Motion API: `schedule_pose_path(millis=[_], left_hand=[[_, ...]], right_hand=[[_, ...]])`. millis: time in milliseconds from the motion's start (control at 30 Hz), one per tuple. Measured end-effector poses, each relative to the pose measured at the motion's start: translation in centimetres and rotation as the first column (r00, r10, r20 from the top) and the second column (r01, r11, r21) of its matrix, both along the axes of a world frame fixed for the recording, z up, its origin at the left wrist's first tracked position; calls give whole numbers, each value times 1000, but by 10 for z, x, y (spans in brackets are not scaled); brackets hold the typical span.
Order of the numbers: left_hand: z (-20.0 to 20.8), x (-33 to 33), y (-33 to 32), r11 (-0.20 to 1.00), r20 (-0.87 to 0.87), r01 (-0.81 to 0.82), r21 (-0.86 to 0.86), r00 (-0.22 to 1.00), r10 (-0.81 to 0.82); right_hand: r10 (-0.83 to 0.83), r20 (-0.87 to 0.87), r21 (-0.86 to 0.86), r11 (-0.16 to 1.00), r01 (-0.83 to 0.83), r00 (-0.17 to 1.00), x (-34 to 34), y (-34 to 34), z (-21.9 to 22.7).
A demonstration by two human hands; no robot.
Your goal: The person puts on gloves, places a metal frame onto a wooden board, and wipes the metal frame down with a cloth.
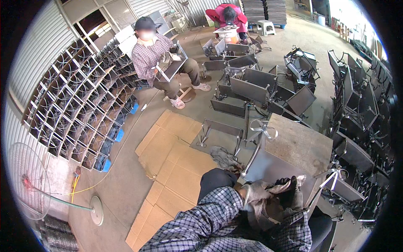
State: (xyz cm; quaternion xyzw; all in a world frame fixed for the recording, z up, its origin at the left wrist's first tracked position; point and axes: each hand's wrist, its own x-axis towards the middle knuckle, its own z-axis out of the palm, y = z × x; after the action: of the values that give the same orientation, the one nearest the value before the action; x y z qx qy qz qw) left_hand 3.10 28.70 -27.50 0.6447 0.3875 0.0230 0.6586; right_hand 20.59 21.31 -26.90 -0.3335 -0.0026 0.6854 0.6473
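Both my hands wear grey work gloves and are close together over my lap. My left hand (257,192) is closed on a bunched piece of grey cloth (262,212), which hangs below it. My right hand (297,194) is curled at the other side of the cloth, with dark fingertips showing; whether the cloth is a rag or part of a glove is hard to tell. Just beyond my hands lies a smooth grey metal panel (273,166) with tubular legs. Curled metal strips (263,129) stick up at its far corner, and another curled strip (336,171) is at the right.
A wooden board (298,140) lies beyond the panel. Flattened cardboard (168,159) and a dark rag (225,158) are to the left. Metal frames (252,84) crowd ahead, with stacks (357,109) at right. A fan (31,180) stands left. Two people (155,59) sit farther off.
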Motion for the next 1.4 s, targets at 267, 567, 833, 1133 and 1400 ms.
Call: schedule_pose_path(millis=[267,567,833,1133,1400], left_hand=[[-4,2,1,999,26,-1,-42,1000,2],[6,5,4,998,-72,49,-50,996,-53],[5,2,1,997,-34,-30,-70,999,27],[15,4,0,998,-27,17,-67,999,-19],[-13,3,1,996,-64,-18,-84,998,13]], right_hand=[[-58,-40,-13,998,57,998,-3,0,1],[-63,-69,-7,998,63,996,-1,0,-2],[-52,-56,41,998,54,997,1,2,-14],[-76,-47,14,997,76,996,1,0,-12],[-21,-14,22,1000,21,1000,0,0,-11]])
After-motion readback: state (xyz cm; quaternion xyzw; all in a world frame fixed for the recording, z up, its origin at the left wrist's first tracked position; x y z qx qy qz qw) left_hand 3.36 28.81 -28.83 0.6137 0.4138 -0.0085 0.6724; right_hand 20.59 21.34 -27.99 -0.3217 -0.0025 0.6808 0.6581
